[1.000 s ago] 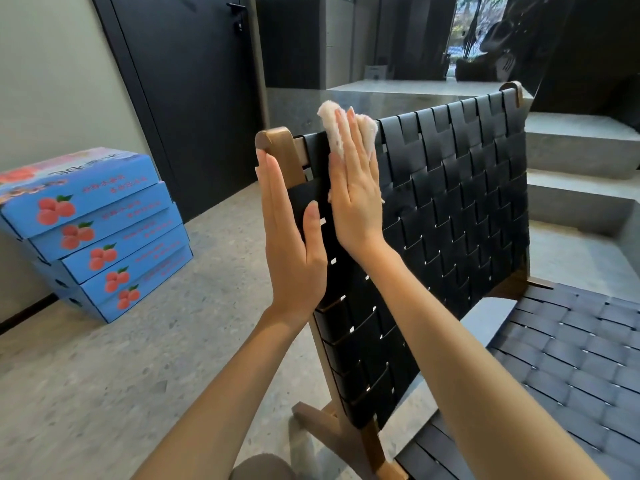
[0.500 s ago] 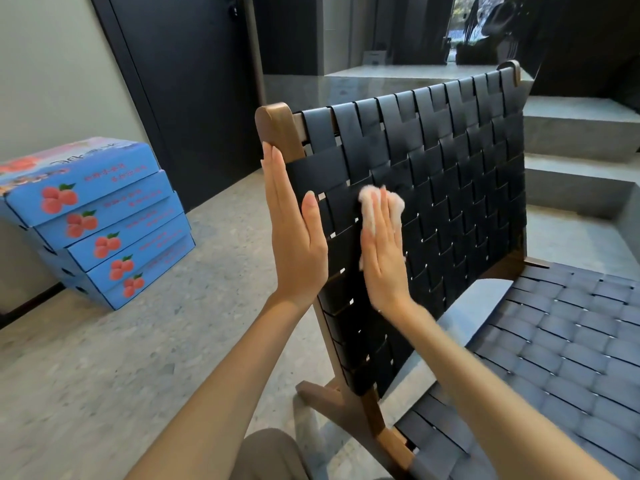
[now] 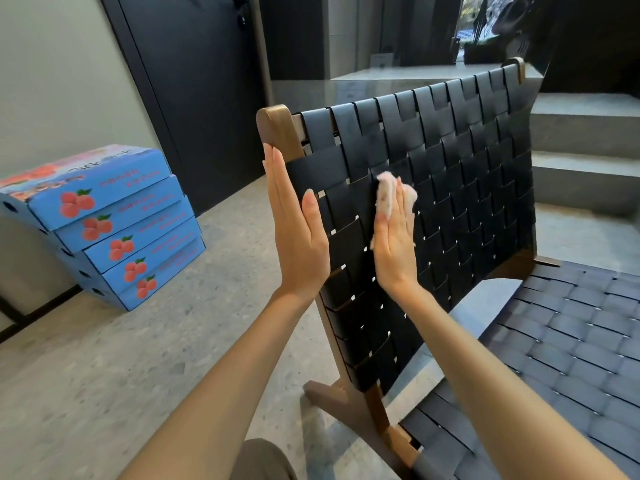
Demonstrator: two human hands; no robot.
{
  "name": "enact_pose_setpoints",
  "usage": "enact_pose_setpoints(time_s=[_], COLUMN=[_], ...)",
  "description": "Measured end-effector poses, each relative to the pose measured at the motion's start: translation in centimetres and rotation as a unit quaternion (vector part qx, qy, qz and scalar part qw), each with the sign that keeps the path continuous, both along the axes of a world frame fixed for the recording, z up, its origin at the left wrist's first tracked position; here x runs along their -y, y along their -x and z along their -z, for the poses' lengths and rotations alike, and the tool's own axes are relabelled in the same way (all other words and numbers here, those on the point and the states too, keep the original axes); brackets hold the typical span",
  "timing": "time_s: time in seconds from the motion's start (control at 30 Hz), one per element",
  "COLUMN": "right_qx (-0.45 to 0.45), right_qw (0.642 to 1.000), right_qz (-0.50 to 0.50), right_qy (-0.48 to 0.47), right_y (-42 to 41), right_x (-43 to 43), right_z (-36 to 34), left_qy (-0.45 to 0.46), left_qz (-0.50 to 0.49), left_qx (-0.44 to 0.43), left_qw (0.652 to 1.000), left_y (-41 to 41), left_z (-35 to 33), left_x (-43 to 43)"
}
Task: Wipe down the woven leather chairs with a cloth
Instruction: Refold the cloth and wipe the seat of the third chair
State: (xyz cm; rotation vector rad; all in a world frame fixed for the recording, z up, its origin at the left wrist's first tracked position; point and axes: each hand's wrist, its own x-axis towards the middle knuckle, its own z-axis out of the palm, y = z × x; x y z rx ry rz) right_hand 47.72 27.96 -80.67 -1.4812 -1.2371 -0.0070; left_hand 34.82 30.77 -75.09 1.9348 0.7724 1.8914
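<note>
A low chair with a wooden frame has a backrest [image 3: 460,161] of woven black leather straps and a woven seat [image 3: 561,344] at the lower right. My right hand [image 3: 394,244] lies flat against the backrest's left middle, pressing a small pale pink cloth [image 3: 389,194] under straight fingers. The cloth peeks out above my fingertips. My left hand [image 3: 294,223] stands flat and upright against the backrest's left edge, just below the rounded wooden post [image 3: 277,128], fingers straight.
Several blue fruit boxes [image 3: 110,230] are stacked on the stone floor at the left, by a pale wall. A dark door [image 3: 194,81] stands behind them. Stone steps [image 3: 585,161] rise behind the chair at the right.
My right hand slid the cloth down from the backrest's top edge to its middle, then stayed near there. My left hand kept its place on the left edge.
</note>
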Motion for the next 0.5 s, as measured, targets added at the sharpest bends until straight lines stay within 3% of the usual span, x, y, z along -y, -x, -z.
enact_pose_setpoints(time_s=[0.13, 0.5], right_qx=[-0.031, -0.01], right_qw=[0.999, 0.999], right_qz=[0.001, -0.034], right_qy=[0.016, 0.04], right_y=[-0.1, 0.0], right_x=[1.0, 1.8], right_z=[2.1, 0.5], left_qy=[-0.006, 0.015], left_qz=[-0.006, -0.038], left_qx=[-0.001, -0.028], left_qw=[1.0, 0.999], left_y=[0.0, 0.3], left_z=[0.2, -0.3], left_x=[-0.2, 0.4])
